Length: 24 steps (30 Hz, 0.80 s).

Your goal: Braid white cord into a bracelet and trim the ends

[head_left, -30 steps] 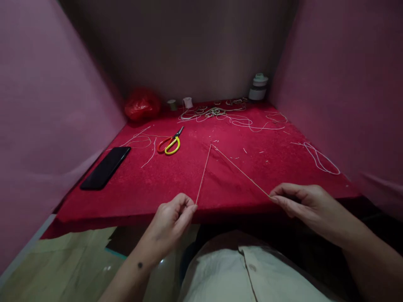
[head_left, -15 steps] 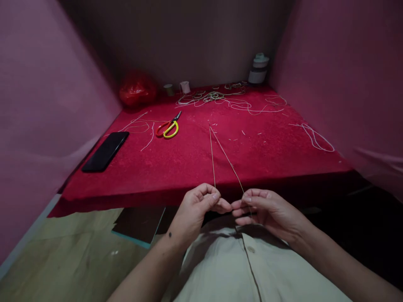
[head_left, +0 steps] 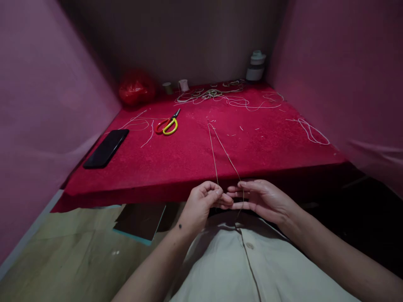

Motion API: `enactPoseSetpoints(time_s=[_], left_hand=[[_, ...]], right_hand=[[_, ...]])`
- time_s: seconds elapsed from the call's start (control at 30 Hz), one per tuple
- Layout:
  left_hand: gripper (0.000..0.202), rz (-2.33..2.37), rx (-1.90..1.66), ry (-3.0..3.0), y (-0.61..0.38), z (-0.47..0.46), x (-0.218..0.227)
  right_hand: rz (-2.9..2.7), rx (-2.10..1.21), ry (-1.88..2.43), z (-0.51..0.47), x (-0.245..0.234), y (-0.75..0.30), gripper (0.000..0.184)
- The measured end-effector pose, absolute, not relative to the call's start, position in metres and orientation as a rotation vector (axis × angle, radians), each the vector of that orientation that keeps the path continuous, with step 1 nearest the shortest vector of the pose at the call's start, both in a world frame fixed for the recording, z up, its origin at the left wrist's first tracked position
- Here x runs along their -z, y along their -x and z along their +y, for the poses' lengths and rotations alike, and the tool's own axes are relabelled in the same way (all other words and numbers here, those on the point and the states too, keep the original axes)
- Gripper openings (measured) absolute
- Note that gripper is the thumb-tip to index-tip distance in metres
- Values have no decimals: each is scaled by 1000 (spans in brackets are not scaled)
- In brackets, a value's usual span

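A thin pale string (head_left: 213, 147) runs in two strands from a point on the red cloth-covered table (head_left: 195, 155) back to my hands at the table's near edge. My left hand (head_left: 203, 201) pinches the left strand between thumb and fingers. My right hand (head_left: 261, 197) is right beside it, fingertips touching the left hand; its fingers are stretched out with the right strand lying across them, so it holds that strand. Both hands hover just below the table edge, above my light shirt.
Red and yellow scissors (head_left: 168, 125) and a black phone (head_left: 106, 147) lie on the left of the table. Tangled string (head_left: 220, 96) and a red bag (head_left: 136, 89) sit at the back, a white container (head_left: 255, 67) at the back right. Pink walls enclose three sides.
My hands have come together from wide apart, narrowing the V of string into two nearly parallel strands. The view has tilted slightly.
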State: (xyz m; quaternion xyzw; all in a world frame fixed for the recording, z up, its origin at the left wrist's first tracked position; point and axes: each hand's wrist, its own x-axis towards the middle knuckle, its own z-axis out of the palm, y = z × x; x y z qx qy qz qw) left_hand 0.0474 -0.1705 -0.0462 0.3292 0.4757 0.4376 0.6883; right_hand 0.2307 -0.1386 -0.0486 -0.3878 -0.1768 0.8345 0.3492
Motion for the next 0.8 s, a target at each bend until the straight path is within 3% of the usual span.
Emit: enactPoseSetpoints(time_s=[0.43,0.67,0.8], left_hand=[[15,1258,-993,-872,-47,-168,57],[18,1607,-738,-1723,-23,-190,21],[13,1546,-889,-2075,3,-179,-7]], right_hand=[[-516,-2093,1058,-130,53,-228,8],[-817,-1950,1191,-131,61,-235,22],[-1251,-1707,1454,-138,51,-261,26]])
